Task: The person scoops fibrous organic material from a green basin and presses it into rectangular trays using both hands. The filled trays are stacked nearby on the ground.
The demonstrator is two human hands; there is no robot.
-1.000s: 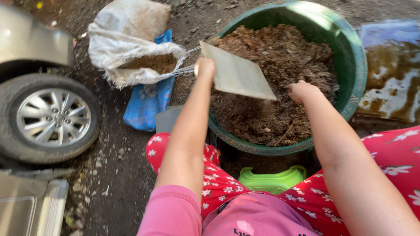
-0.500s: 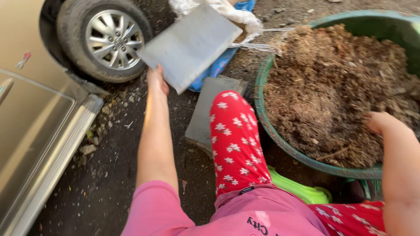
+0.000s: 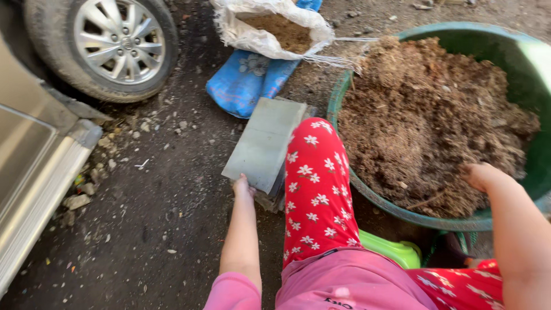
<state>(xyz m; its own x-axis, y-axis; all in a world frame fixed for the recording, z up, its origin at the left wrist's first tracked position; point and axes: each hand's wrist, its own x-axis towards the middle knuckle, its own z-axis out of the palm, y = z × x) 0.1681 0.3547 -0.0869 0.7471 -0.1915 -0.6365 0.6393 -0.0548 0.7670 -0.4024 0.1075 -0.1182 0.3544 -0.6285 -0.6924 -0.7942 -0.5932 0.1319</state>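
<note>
We hold the flat grey board [image 3: 265, 143] by its near edge in our left hand [image 3: 242, 186], fingers closed on it. Its long axis runs away from us, just left of our red-trousered knee [image 3: 315, 172]. Our right hand [image 3: 479, 174] rests in the soil of the green tub [image 3: 459, 35], right of the knee; whether that hand grasps anything we cannot tell. Beyond the board lie a blue bag [image 3: 244, 86] and white sack [image 3: 252, 34].

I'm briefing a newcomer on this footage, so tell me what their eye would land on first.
The big green tub heaped with brown soil fills the right side, with the right hand resting in the soil at its near edge. Just left of the red flowered trouser leg, the left hand has a grip on a flat grey board lying low over the dark ground. A car wheel sits at the top left.
</note>
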